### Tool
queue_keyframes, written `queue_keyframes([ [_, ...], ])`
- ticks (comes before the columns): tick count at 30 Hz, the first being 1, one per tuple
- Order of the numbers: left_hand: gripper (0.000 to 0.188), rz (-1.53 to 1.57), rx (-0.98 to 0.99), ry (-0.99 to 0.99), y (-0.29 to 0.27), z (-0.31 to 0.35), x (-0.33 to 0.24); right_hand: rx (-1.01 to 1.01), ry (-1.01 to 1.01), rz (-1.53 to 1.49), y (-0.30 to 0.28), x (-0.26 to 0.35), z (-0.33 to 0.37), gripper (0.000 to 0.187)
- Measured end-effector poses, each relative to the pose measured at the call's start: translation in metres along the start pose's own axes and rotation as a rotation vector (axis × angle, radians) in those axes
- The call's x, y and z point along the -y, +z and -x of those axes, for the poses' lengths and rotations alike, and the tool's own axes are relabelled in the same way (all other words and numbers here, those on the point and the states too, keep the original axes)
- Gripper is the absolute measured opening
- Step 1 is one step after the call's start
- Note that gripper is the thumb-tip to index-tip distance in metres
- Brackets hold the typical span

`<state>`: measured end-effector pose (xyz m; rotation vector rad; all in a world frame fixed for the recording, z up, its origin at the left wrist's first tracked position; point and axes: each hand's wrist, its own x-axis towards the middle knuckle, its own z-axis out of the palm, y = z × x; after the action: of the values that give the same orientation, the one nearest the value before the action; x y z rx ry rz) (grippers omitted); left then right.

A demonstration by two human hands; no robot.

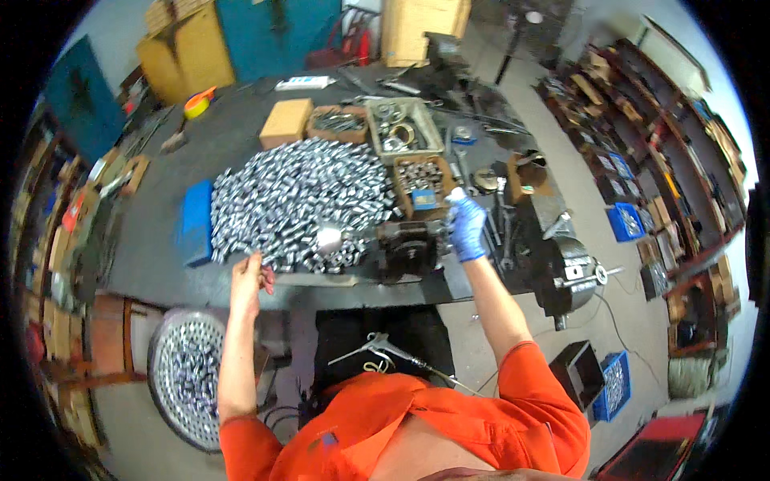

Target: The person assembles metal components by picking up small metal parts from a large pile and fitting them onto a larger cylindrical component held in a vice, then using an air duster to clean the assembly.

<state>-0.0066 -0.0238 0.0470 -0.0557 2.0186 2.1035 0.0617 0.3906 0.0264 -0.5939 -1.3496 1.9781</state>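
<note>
While the bare left hand [252, 282] hangs over the front edge of a dark desk [160, 232], its fingers curl in close together; whether they pinch anything cannot be told. Just beyond it lies a wide heap of small, shiny metal cylinders [301, 196], which covers the middle-left of the desk and points every way, so the heap shares no single long axis. The right hand, in a blue glove [468, 228], is at the right end of a dark metal fixture [407, 247] near the front edge; its fingers are bunched, and the view does not show whether they grip a part. The fixture's long axis runs left to right, roughly along the desk's front edge. To its left, at the heap's near corner, a bright round metal piece [330, 238] stands out.

Behind the fixture, a cardboard box [401, 210] of small parts contains a blue packet [423, 199], its print too blurred to read. Farther back lies a white carton [306, 82] with dark markings, also too small to make out. A blue bin [196, 223] borders the heap on the left. Below, at left, a round perforated tray [164, 377] holds more metal pieces.
</note>
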Motion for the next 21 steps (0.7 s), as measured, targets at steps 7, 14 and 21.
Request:
queue_keyframes([
  [7,0.039,-0.276,-0.562,-0.039,-0.191,0.065,0.059,0.158,-0.109,-0.215,0.014,0.066,0.034,0.028],
  [14,0.028,-1.290,-0.860,-0.064,-0.285,0.126,0.099,0.228,-0.104,-0.236,-0.023,0.062,0.095,0.035],
  [21,0.022,-0.981,-0.399,0.363,-0.124,0.043,0.020,0.099,0.166,-0.205,-0.045,-0.010,0.073,0.028],
])
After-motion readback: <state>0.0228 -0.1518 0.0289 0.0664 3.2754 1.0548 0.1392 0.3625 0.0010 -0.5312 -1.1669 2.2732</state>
